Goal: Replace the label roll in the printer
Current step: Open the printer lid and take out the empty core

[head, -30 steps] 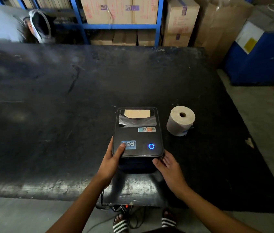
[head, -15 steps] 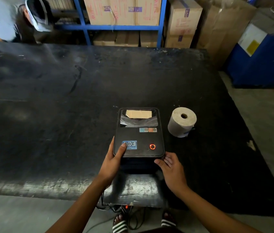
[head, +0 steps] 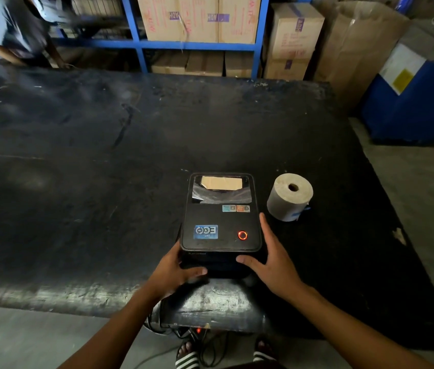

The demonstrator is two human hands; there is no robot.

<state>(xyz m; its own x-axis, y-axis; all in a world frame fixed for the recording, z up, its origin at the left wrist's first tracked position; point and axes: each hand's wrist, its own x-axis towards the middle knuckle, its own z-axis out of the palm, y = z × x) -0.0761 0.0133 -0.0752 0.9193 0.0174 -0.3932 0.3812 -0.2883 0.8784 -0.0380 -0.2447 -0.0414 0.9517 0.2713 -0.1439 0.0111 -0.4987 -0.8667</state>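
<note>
Head view: printer (head: 220, 217) sits at the near edge of the table (head: 77, 161), lid down, ring light red. Our left hand (head: 175, 270) and right hand (head: 271, 259) clasp its front corners, fingers curled on the casing. Rigid plastic, so we'd lift the lid by its side edges. Spare label roll (head: 289, 197) just right, light and easy to dent

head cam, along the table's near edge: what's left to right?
Left hand gripping the front-left corner → black label printer with its red-lit ring button → right hand along its right side → beige paper label roll standing on end.
</note>
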